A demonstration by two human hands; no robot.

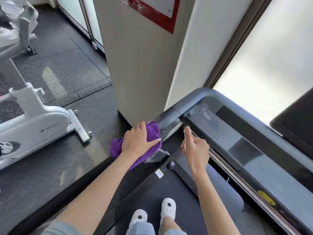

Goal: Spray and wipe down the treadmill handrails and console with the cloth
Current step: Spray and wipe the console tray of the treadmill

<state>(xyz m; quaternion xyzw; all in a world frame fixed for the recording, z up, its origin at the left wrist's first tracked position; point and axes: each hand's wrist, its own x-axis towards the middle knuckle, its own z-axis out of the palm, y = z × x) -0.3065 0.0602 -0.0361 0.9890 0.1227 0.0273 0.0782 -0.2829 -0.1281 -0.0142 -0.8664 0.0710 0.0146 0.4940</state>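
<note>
The left hand (pixel 137 141) pressed the purple cloth (pixel 152 133) onto the left handrail (pixel 166 120), its fingers (pixel 155 141) lying fairly straight over the cloth. At three o'clock of it, the right hand (pixel 196 150) clenched a small spray bottle (pixel 187 133), nozzle toward the console (pixel 237 141). White shoes (pixel 167 207) stood on the belt (pixel 152 197) at six o'clock.

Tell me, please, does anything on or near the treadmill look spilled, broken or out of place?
Nothing stands out. The left hand presses the purple cloth on the handrail, and the right hand holds a small spray bottle near the console. No spill or damage shows. The exercise bike stands upright on the floor.
</note>
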